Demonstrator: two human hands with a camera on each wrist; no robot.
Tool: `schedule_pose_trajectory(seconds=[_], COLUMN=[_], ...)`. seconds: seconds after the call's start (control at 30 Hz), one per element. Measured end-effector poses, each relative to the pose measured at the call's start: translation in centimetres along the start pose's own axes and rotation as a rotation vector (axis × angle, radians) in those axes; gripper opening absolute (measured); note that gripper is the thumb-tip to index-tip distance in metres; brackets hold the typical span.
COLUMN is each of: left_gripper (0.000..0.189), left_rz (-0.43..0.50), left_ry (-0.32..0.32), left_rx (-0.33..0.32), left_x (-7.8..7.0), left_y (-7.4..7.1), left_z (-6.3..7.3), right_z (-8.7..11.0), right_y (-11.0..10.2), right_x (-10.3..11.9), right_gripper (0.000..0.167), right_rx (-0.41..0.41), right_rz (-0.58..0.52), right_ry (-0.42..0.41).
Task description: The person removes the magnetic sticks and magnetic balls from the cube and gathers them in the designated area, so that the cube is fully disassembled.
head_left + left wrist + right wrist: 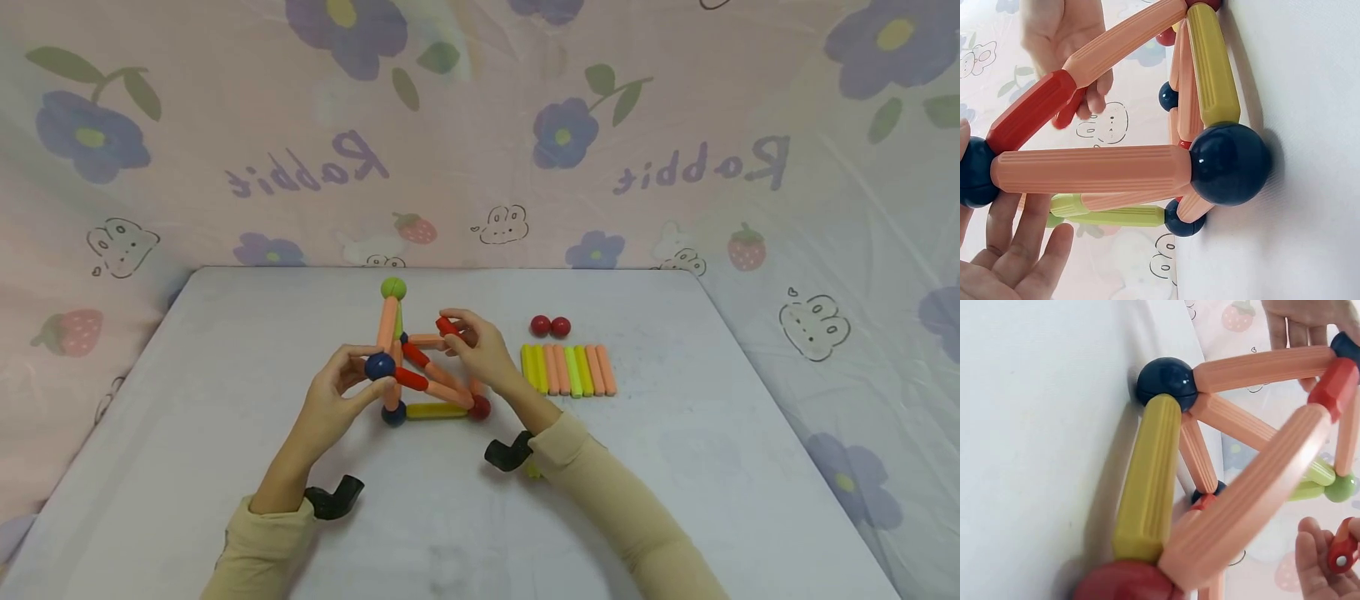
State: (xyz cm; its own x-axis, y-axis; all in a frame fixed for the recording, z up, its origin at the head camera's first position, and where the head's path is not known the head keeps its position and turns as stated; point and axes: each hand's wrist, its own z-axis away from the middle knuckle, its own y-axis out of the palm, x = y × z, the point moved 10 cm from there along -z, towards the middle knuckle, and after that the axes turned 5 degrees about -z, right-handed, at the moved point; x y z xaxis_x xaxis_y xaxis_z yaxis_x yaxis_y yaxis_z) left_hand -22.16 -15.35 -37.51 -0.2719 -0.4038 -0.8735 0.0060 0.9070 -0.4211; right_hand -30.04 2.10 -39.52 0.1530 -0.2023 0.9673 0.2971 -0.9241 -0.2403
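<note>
A frame of magnetic rods and balls stands on the table. My left hand (330, 396) grips its raised dark blue ball (380, 366) between thumb and fingers. From that ball a short red rod (411, 379), joined to an orange rod (1254, 494), slopes down to a red ball (480, 407). A yellow rod (437, 411) links the red ball to a lower blue ball (1230, 164). At the frame's far top sits a green ball (393, 288). Behind the slope, my right hand (480, 346) pinches a loose short red rod (447, 327), a round silvery spot on its end (1341, 560).
Right of the frame lies a row of yellow, orange and green rods (567, 370). Two loose red balls (551, 326) touch just behind it. A yellow-green piece (534, 470) shows partly under the right sleeve. A printed cloth (450, 150) hangs behind the table.
</note>
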Motion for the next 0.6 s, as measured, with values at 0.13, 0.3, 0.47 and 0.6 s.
schedule_pose_trajectory(seconds=[0.13,0.3,0.47,0.6], left_gripper=[0.04,0.04,0.041,0.042], left_rz=[0.0,0.015,0.027,0.044], left_ry=[0.001,0.014,0.03,0.025], left_rx=[-0.001,-0.003,-0.001,0.009], left_x=[0.0,-0.1,-0.2,-0.3], left_y=[0.0,0.0,0.0,0.0], left_z=[0.0,0.1,0.1,0.1], right_z=[0.7,1.7,3.2,4.6], right_y=[-1.0,-3.0,-5.4,-7.3], right_x=[-0.4,-0.9,-1.8,-2.7], right_gripper=[0.04,0.04,0.04,0.04], right_rx=[-0.004,-0.044,-0.086,-0.109], right_rz=[-0.042,-0.074,-0.067,-0.053], right_ry=[0.028,0.057,0.102,0.146])
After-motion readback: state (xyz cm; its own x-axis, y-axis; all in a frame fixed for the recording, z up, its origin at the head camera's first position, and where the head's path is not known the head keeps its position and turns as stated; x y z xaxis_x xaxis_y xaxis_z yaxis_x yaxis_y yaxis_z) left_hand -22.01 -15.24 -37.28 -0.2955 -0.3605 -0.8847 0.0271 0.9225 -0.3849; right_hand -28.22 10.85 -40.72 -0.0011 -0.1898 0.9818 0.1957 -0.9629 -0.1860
